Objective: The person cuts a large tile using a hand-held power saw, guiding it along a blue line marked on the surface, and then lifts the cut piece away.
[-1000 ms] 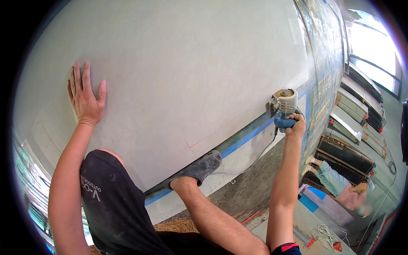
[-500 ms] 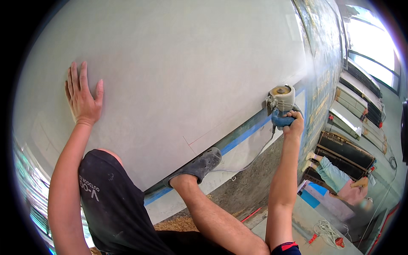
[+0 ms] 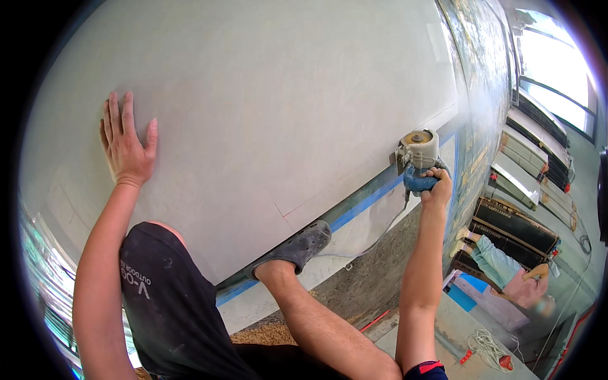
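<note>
A large pale grey slab fills most of the view. Flat on its left part lies my left hand, fingers stretched and thumb out to the side. My right hand is wrapped round the blue handle of a power cutter, a hand-held saw with a dusty metal head. The cutter rests at the slab's right edge, and pale dust hangs beyond it. A thin red line with a short cross mark is drawn on the slab. Its blade is mostly hidden.
My foot in a dark clog presses on the slab's near edge, beside blue strips. A grey cable trails from the cutter. At right, another person is near black boxes; a coiled cord lies on the floor.
The cutter and my right hand have shifted very slightly toward me. A pale cut line beyond the cutter shows more plainly. My left hand stays flat on the slab.
</note>
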Tool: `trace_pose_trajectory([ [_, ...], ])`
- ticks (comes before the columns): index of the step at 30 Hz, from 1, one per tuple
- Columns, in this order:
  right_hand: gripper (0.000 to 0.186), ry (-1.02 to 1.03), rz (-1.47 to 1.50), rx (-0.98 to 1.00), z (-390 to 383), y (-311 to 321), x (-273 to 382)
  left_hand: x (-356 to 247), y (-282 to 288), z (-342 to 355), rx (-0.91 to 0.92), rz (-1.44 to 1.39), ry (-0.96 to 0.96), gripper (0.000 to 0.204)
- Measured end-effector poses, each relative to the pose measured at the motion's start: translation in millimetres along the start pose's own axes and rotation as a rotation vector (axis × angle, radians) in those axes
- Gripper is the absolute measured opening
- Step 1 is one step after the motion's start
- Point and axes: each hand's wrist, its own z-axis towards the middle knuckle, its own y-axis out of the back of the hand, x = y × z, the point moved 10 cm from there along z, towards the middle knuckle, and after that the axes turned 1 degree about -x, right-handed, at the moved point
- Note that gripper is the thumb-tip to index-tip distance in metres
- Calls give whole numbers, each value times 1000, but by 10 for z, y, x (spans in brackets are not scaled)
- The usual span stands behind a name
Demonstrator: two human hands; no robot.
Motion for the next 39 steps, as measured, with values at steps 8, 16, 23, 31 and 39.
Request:
trace_pose_trajectory([
  [8, 10, 9, 18, -4, -81, -42, 39, -19, 38, 75, 1, 1, 0, 66],
  [16, 10, 16, 8, -5, -110, -84, 84, -50, 81, 186, -3, -3, -3, 66],
  [23, 9, -4, 36, 8, -179, -139, 106, -53, 97, 265, 4, -3, 1, 66],
  [31, 10, -22, 35, -23, -216, -168, 123, -68, 113, 330, 2, 0, -6, 66],
  [39, 8, -32, 51, -3, -214, -183, 127, -69, 146, 381, 2, 2, -5, 66],
])
